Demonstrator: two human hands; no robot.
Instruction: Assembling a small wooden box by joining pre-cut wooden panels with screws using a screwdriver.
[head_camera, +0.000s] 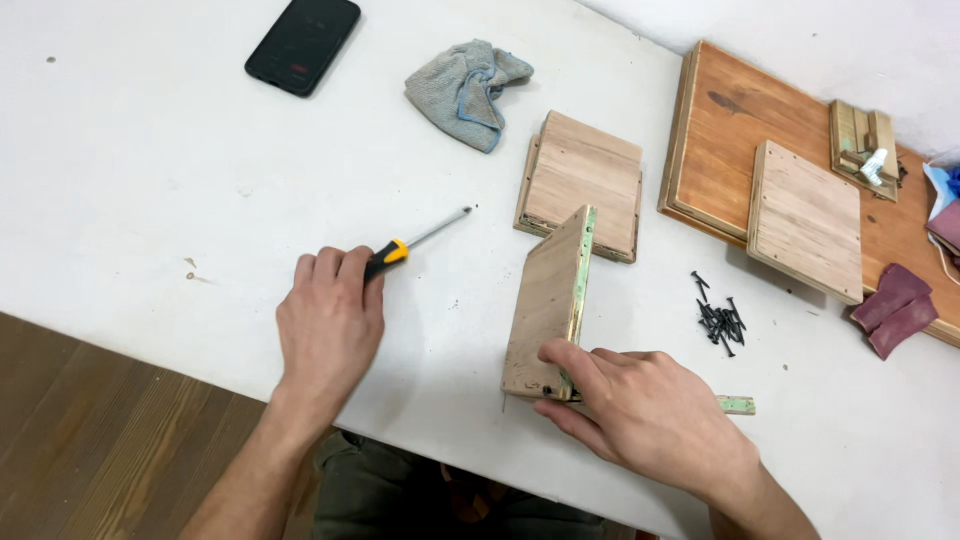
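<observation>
L hand (328, 322): fingers being clamped on screwdriver (405, 249), near table (150, 180) front edge.
R hand (640, 415): upright plywood panel (548, 305) being pinched w/ thumb & fingers.

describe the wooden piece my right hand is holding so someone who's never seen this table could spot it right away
On the white table, look near the front edge, where the right hand grips a plywood panel. Unlike the square boards lying flat behind it, this one stands on edge, with a green-painted rim facing up.
</observation>
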